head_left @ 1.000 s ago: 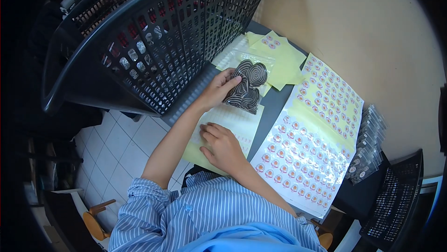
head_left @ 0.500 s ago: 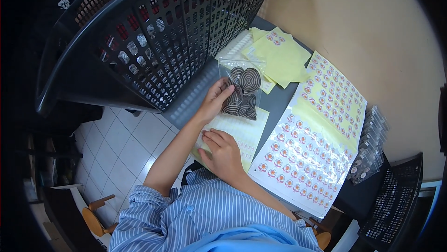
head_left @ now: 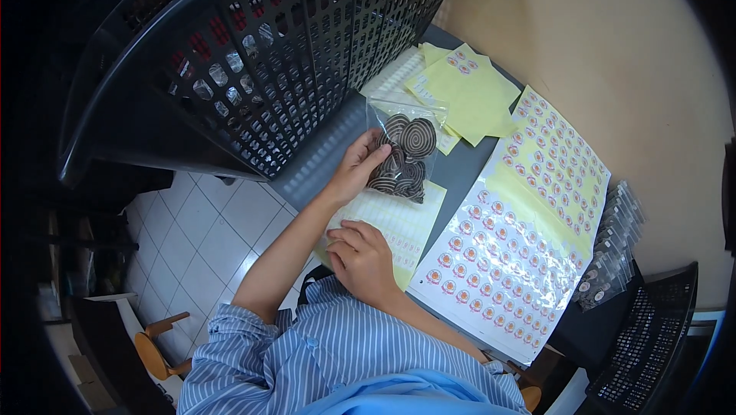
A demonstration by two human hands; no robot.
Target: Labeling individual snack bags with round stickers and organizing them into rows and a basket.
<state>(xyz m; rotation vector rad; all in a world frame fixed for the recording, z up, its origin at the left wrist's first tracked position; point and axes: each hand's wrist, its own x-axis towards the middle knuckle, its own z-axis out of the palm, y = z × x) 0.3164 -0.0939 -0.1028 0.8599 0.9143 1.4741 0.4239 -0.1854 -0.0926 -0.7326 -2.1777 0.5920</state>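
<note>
My left hand (head_left: 359, 162) grips the side of a clear zip bag (head_left: 410, 141) of dark, spiral-patterned discs, its thumb over the front. Below the bag, my right hand (head_left: 360, 261) rests over a pale yellow sheet of small labels (head_left: 415, 219), fingers loosely bent and apart, their tips partly hidden; I see nothing held in it. To the right lies a large sheet of round stickers (head_left: 491, 269), partly yellow backing. Behind the bag are overlapping yellow sheets (head_left: 468, 93), a few stickers on them.
A tall black perforated basket (head_left: 146, 100) stands at the left of the grey table (head_left: 458, 166). Layered clear packets (head_left: 619, 227) lie at the right, above a smaller black basket (head_left: 644, 338). A beige wall rises behind. Tiled floor and a wooden chair (head_left: 157, 350) show lower left.
My left hand has lowered the bag slightly toward me and turned it more upright. My right hand has shifted a little downward on the label sheet, its fingers slightly more bent.
</note>
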